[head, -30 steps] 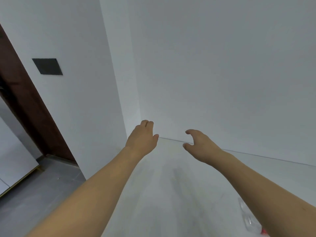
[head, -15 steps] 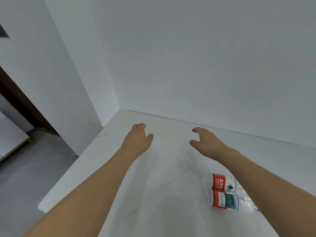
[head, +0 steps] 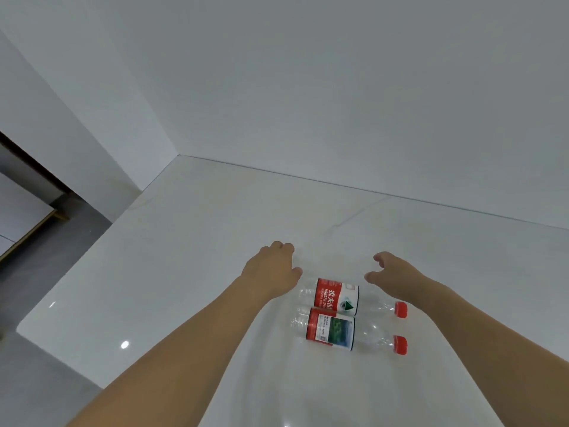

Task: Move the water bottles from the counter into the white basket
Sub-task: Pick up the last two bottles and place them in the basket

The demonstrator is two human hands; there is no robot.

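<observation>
Two clear water bottles with red labels and red caps lie side by side on the white counter, caps pointing right. The far bottle is just right of my left hand, whose fingers are loosely curled and hold nothing; the thumb is close to the bottle's base. My right hand hovers open beyond the far bottle's neck, fingers apart, empty. The near bottle lies closer to me, between my forearms. No white basket is in view.
White walls meet at a corner behind the counter. The counter's left edge drops to a grey floor, where a dark door frame and a white panel stand at far left.
The view has tilted down and swung right, bringing both bottles fully into sight. Both hands have come down closer to the bottles, still empty.
</observation>
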